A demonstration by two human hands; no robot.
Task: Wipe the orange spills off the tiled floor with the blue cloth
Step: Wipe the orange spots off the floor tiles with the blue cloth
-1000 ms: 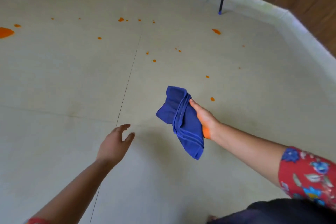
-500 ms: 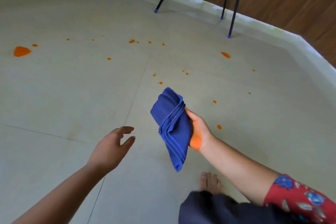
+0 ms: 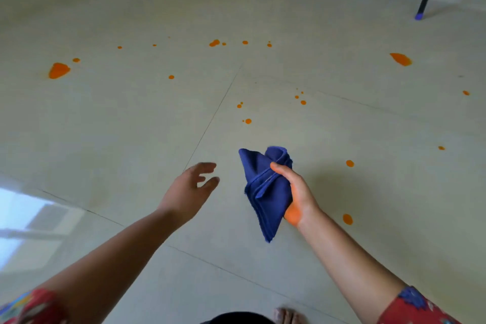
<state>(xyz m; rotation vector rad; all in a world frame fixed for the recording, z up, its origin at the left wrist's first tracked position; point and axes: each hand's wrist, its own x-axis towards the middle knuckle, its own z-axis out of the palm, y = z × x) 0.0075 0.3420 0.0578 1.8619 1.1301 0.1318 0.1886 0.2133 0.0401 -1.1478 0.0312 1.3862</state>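
Holding the cloth (image 3: 263, 187) up in the air, the right grip (image 3: 297, 192) has its thumb on the front and its fingers curled round the back, near the middle of the folds. The left grip (image 3: 186, 192) holds nothing. Its fingers are loose and spread, just beside the cloth but not touching it. The cloth is folded in layers and one corner hangs down, so it looks soft, floppy and light. It will not break and should not slip much, but a pinch on one layer alone could let the folds fall open. A good way to hold it is with the palm flat on top of the folded pad, so a wide part rubs the floor (image 3: 131, 139). Right now the cloth is above the floor, not on it. The spills (image 3: 248, 121) are many: small dots ahead of the cloth, two dots near it on the right, and a big blob (image 3: 59, 70) far to the left. They look wet, so they may smear, and a clean side may need turning down. Some orange is on the heel of the right grip too. None of the wiping looks done yet.
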